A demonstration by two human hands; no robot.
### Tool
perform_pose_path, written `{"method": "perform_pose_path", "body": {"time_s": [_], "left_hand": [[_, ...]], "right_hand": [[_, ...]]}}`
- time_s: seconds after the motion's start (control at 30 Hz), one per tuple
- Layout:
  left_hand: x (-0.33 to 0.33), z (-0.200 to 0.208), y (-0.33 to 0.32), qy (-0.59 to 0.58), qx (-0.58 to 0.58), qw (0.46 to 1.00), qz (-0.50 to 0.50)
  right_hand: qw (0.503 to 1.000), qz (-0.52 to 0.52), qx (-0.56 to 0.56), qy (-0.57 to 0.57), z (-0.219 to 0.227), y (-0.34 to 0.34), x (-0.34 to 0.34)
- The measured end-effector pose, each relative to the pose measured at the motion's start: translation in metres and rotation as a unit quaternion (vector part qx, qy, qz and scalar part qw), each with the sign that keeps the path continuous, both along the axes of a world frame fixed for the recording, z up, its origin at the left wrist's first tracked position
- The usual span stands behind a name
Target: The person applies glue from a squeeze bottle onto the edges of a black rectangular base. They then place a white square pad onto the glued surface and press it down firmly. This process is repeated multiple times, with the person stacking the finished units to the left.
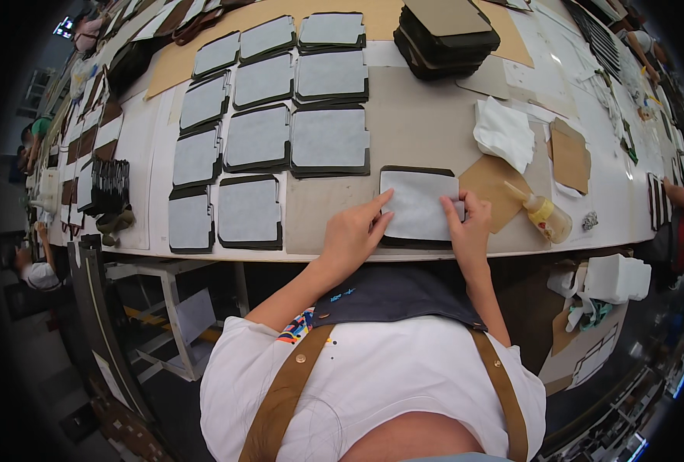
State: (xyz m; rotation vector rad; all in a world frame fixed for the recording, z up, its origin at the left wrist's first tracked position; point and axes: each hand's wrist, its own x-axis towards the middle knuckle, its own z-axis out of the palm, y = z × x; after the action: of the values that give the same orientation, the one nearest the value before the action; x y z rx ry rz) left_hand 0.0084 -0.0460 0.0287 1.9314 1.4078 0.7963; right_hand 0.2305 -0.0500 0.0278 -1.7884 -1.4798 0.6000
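In front of me at the table's near edge lies a black-edged panel (421,206) with a light grey sheet on its face. My left hand (355,233) is at its left edge, index finger and thumb bent against the grey sheet. At the right edge, my right hand (469,229) pinches the panel between thumb and fingers. Rows of similar grey-faced panels (329,138) lie in small overlapping piles to the left. A brown card (490,185) sits just beyond my right hand, and a squeeze bottle (550,219) with a pointed nozzle leans over its edge.
A tall stack of black pieces (446,46) with a card on top stands at the back. Crumpled white paper (505,132) and brown pieces (570,158) lie to the right. At far left is a dark bundle (105,185). Other people work around the table's sides.
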Motion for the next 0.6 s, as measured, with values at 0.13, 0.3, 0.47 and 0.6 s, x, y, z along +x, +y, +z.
{"method": "perform_pose_path", "body": {"time_s": [0.13, 0.3, 0.47, 0.6], "left_hand": [[0.0001, -0.0031, 0.0004, 0.004, 0.007, 1.000, 0.001], [0.0003, -0.0061, 0.0002, 0.014, 0.008, 1.000, 0.001], [0.0012, -0.0060, -0.0006, 0.018, 0.000, 1.000, -0.002], [0.0021, -0.0047, -0.0006, 0.021, -0.009, 1.000, -0.001]], "right_hand": [[1.000, 0.008, 0.009, -0.014, 0.0012, 0.0018, 0.0000], [0.999, 0.018, 0.022, -0.033, -0.0017, 0.0028, 0.0031], [0.998, 0.024, 0.037, -0.042, -0.0045, 0.0031, 0.0047], [0.997, 0.008, 0.027, -0.077, 0.0027, 0.0023, 0.0019]]}}
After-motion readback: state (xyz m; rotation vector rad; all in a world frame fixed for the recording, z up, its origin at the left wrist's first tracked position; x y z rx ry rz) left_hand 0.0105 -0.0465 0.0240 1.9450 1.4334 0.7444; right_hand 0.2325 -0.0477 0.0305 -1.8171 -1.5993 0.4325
